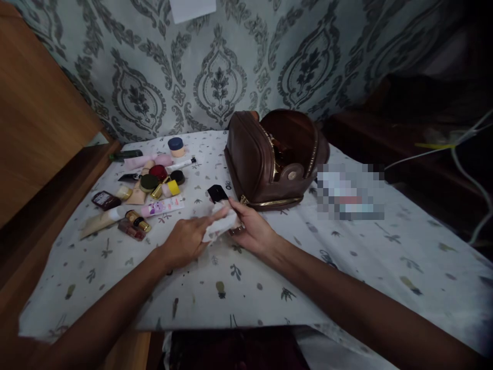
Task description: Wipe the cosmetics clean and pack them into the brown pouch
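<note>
both our hands meet at six o'clock of the brown pouch (265, 159): right hand (252, 231) grips a black-capped tube (220, 203), left hand (187, 239) pinches a white tissue (223, 223) around it. loosely held, it could slip.

Both your forearms come in from the bottom edge and converge near the middle. Your left arm runs up from the lower left corner, bare, with the wrist straight. Your left hand (187, 239) lies palm down, its back toward you, and the fingers (215, 215) stretch forward and to the right with the index extended. Your right arm enters from the lower right and crosses inward at a shallow angle. Your right hand (252, 228) is turned with its thumb side up, the fingers curled inward and closed in a pinch. The two hands sit just beside each other, fingertips nearly meeting.
</note>
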Demonstrator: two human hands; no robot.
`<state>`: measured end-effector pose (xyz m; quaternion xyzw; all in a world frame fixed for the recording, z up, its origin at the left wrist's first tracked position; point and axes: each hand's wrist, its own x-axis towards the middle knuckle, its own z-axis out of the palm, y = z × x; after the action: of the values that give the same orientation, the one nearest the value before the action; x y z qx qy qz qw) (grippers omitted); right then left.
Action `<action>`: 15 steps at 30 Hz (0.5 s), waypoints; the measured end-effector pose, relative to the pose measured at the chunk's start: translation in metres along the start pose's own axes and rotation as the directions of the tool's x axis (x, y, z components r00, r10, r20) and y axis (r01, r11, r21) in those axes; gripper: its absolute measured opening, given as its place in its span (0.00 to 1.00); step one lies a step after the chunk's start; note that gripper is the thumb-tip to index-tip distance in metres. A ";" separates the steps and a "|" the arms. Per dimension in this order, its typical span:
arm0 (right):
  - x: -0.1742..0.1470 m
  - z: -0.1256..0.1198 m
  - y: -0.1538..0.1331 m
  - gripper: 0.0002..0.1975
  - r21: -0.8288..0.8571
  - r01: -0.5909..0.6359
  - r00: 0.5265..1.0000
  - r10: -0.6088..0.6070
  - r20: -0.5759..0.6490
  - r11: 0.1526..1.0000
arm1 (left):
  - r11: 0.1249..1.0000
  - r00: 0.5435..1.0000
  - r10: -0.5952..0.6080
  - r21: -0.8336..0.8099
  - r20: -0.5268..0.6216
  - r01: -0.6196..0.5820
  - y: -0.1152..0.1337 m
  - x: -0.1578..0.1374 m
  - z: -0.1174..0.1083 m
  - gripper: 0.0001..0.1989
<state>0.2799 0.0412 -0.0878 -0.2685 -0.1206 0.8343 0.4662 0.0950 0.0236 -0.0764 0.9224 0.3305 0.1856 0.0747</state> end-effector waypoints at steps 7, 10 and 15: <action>-0.002 0.004 -0.001 0.05 -0.068 0.030 0.999 -0.031 -0.017 0.997 | 0.981 0.985 0.146 0.112 0.087 -0.156 0.008 -0.002 0.003 0.27; -0.002 0.006 0.000 0.06 -0.023 0.013 0.998 -0.014 -0.056 1.000 | 0.992 0.996 0.082 0.094 0.021 -0.084 0.004 -0.001 0.000 0.28; -0.008 0.009 0.003 0.09 0.018 -0.044 0.999 0.043 0.019 0.999 | 0.980 0.977 -0.186 0.054 -0.105 0.192 -0.006 0.001 -0.005 0.29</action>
<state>0.2759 0.0337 -0.0791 -0.2588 -0.1116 0.8478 0.4492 0.0902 0.0288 -0.0730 0.8782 0.4259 0.2128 0.0458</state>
